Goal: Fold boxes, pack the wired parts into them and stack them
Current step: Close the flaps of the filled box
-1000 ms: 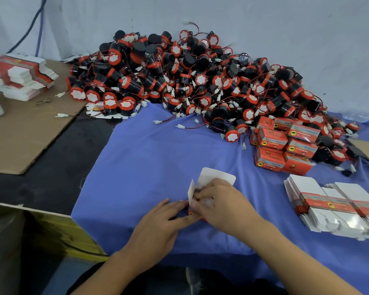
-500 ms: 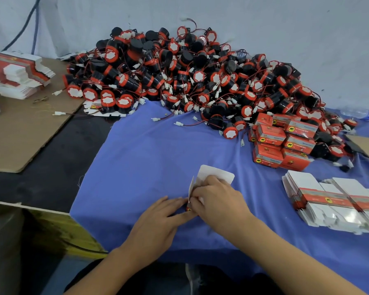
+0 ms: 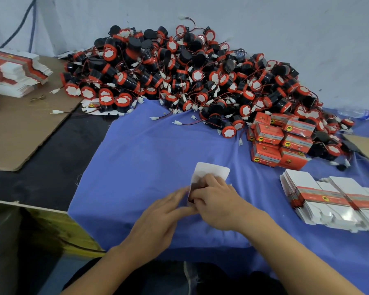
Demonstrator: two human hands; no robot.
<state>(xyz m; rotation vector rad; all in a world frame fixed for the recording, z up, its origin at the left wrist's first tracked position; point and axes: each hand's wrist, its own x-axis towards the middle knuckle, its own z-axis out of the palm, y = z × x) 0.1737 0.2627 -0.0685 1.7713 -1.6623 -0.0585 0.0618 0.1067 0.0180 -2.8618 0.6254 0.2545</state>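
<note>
Box (image 3: 213,171) half-folded, flap up, contents hidden; right hand (image 3: 218,206) fingers (image 3: 209,180) curled round it, left hand (image 3: 158,220) fingers (image 3: 178,195) straight, touching side

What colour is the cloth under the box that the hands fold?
Plain blue-violet. The cloth under the box shows best in the head view.

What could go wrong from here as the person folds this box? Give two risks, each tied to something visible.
The box sticks out beyond the right hand, the left hand only touching its edge; its flap might crease or fold askew. The pile of parts looks tangled, so pulling one out may drag others onto the cloth.
</note>
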